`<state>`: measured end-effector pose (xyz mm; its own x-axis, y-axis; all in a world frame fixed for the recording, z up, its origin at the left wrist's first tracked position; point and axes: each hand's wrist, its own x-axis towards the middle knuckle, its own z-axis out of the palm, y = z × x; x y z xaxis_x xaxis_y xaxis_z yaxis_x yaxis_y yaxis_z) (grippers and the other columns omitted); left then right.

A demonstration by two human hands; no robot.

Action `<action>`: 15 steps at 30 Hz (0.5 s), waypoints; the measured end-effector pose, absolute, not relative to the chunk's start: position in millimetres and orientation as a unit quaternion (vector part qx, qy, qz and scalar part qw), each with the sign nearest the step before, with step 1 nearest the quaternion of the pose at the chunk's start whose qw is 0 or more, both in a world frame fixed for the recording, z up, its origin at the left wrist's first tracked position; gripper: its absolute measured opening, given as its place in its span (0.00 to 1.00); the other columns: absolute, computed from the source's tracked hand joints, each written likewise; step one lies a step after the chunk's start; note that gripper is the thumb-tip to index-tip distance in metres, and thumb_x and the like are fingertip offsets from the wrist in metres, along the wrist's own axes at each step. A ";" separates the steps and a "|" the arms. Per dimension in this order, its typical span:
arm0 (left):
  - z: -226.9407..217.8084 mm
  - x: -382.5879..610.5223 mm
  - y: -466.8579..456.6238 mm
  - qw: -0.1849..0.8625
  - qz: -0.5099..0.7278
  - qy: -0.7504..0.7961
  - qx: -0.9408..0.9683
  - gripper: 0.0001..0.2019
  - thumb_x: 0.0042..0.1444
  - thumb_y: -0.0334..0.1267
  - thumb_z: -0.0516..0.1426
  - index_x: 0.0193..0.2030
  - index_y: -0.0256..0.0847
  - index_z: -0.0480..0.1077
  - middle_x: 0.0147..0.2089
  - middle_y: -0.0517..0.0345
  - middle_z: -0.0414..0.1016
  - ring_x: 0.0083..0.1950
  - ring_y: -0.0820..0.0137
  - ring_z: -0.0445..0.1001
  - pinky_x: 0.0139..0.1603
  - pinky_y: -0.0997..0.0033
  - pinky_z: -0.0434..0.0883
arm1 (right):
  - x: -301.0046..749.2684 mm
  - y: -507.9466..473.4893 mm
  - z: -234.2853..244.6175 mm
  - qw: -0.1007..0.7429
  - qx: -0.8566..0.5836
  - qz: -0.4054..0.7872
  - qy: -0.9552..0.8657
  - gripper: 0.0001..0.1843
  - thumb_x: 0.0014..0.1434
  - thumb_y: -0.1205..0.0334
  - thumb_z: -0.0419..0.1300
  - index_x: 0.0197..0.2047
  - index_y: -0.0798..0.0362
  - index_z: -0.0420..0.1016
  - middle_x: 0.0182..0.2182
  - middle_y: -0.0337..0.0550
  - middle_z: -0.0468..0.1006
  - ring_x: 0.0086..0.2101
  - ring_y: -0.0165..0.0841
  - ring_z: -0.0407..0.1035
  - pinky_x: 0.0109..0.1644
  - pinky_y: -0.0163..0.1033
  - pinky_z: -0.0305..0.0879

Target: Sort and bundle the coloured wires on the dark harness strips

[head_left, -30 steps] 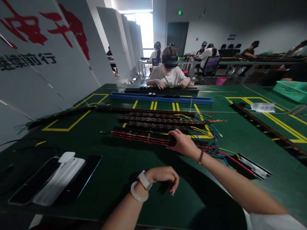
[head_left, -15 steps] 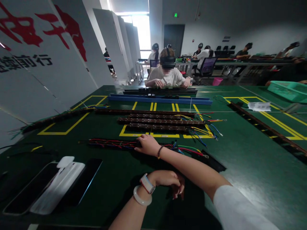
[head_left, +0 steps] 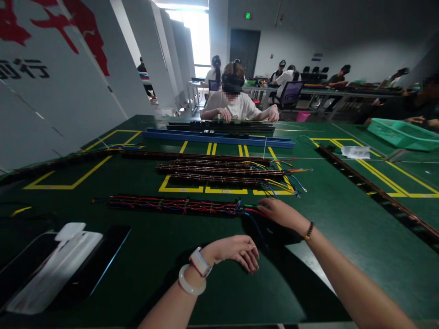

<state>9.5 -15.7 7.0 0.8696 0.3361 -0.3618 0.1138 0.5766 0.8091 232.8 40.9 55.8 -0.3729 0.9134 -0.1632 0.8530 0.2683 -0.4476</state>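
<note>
A long dark strip with red and blue wires (head_left: 171,204) lies across the green table (head_left: 336,219) in front of me. My right hand (head_left: 281,212) rests at the strip's right end, fingers stretched out flat over the loose wire ends. It grips nothing that I can see. My left hand (head_left: 236,250) lies on the table close to me, fingers loosely curled downward and empty, with a watch and a pale bangle on the wrist. Three similar strips (head_left: 219,169) with yellow and blue wires lie further back inside a yellow marked rectangle.
Phones and a white case (head_left: 58,267) lie at the near left. A blue rail (head_left: 219,137) crosses the far side, where a seated person (head_left: 236,98) works on a black strip. A long dark strip (head_left: 373,187) runs along the right. A green crate (head_left: 401,132) stands at far right.
The wired strip has slid left and nearer across the table. My right hand has moved from the strip's middle to its right end and let go. My left hand's fingers have loosened.
</note>
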 end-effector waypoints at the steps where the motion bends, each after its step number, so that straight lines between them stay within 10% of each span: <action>1: 8.5 9.6 -15.7 0.857 0.071 0.248 0.447 0.14 0.57 0.45 0.54 0.40 0.35 0.66 0.36 0.47 0.76 0.38 0.65 0.77 0.45 0.58 0.69 | 235.0 38.0 54.4 0.055 -0.556 0.262 -0.787 0.23 0.65 0.49 0.46 0.48 0.55 0.72 0.43 0.52 0.76 0.42 0.38 0.70 0.45 0.39 0.62; 9: 5.7 11.1 -10.9 0.854 0.217 0.298 0.367 0.19 0.59 0.44 0.54 0.53 0.36 0.60 0.49 0.40 0.73 0.47 0.63 0.76 0.55 0.54 0.65 | 236.2 47.9 58.9 0.001 -0.498 0.385 -0.777 0.26 0.61 0.42 0.50 0.42 0.57 0.73 0.31 0.46 0.77 0.28 0.32 0.67 0.31 0.35 0.59; 15: 2.6 16.1 -11.3 0.847 0.226 0.320 0.358 0.23 0.59 0.52 0.50 0.46 0.30 0.67 0.43 0.39 0.75 0.42 0.63 0.77 0.51 0.58 0.68 | 228.0 57.6 47.2 -0.029 -0.356 0.660 -0.660 0.25 0.55 0.41 0.58 0.39 0.58 0.72 0.34 0.43 0.77 0.32 0.30 0.71 0.39 0.36 0.66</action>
